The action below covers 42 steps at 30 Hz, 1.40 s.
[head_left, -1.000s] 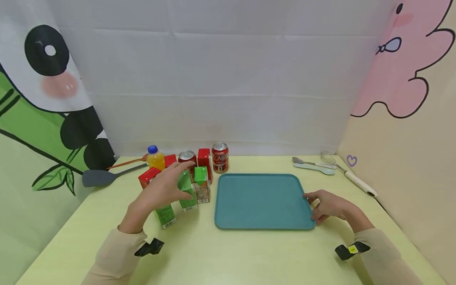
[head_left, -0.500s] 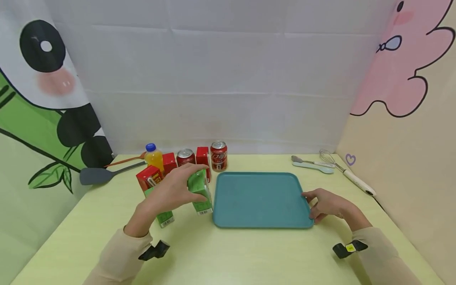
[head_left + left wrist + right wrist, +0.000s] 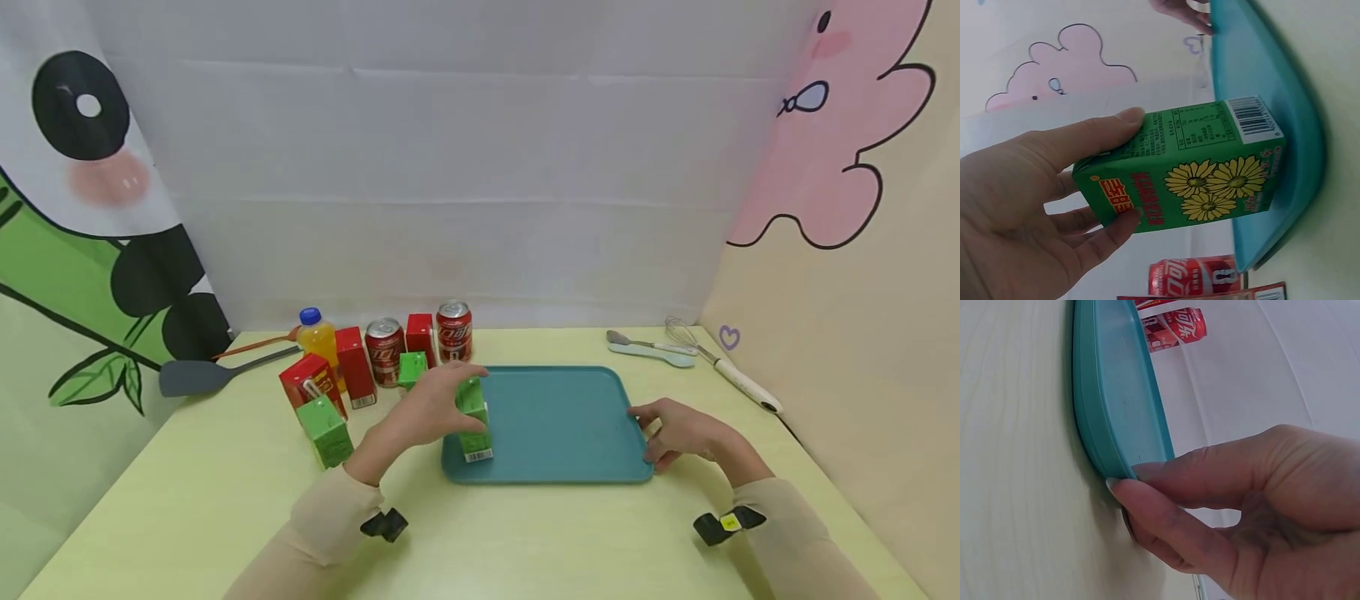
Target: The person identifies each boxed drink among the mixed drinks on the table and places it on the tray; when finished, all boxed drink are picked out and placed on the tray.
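My left hand (image 3: pixel 429 407) grips a green drink carton (image 3: pixel 473 421) with yellow flowers printed on it, thumb on one side and fingers on the other. The carton is at the left end of a teal tray (image 3: pixel 555 425); in the left wrist view its barcoded base (image 3: pixel 1254 119) is close to the tray floor, and I cannot tell whether it bears on it. At the tray's right edge, my right hand (image 3: pixel 678 433) pinches the rim between thumb and fingers, as the right wrist view shows (image 3: pixel 1210 506).
Left of the tray stand two green cartons (image 3: pixel 326 431), several red cartons (image 3: pixel 356 367), two cola cans (image 3: pixel 454 332) and an orange juice bottle (image 3: pixel 318 337). A grey spatula (image 3: pixel 197 377) lies far left. A whisk (image 3: pixel 738 379) and two small utensils (image 3: pixel 652 354) lie back right.
My left hand has carried the green carton rightward from among the other drinks to over the tray's left end. My right hand keeps its hold on the tray rim.
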Tool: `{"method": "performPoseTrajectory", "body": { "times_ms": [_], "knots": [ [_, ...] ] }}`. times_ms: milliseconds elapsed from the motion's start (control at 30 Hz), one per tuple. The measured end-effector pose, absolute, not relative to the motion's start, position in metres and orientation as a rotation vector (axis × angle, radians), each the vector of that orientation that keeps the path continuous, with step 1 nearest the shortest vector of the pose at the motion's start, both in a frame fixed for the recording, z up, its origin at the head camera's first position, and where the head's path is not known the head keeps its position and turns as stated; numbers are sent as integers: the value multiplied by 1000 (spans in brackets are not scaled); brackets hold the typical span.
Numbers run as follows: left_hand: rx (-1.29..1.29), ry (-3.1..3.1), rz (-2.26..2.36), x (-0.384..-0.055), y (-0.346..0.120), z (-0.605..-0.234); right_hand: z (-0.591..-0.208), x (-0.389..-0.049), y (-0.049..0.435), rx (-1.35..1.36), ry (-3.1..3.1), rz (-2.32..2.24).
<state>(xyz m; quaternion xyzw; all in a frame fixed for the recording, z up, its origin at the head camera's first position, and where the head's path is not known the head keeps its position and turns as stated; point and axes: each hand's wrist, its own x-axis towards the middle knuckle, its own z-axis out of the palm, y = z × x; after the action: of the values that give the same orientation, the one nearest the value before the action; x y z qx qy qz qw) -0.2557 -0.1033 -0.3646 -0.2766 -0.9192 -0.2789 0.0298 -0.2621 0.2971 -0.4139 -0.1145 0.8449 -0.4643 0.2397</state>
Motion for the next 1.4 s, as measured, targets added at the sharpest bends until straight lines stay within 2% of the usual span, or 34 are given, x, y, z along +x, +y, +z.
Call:
{"method": "performPoseTrajectory", "body": {
  "times_ms": [367, 667, 900, 1400],
  "knots": [
    [-846, -2827, -973, -262, -97, -380, -413, -261, 295, -317, 2331, -1260],
    [-520, -3010, -1473, -269, -115, -400, -413, -260, 295, -328, 2315, -1278],
    [-551, -2874, -1766, -271, -122, -417, -414, -260, 295, -305, 2334, -1266],
    [-604, -2744, -1901, -293, -99, -426, -417, -260, 294, -275, 2356, -1265]
  ]
}}
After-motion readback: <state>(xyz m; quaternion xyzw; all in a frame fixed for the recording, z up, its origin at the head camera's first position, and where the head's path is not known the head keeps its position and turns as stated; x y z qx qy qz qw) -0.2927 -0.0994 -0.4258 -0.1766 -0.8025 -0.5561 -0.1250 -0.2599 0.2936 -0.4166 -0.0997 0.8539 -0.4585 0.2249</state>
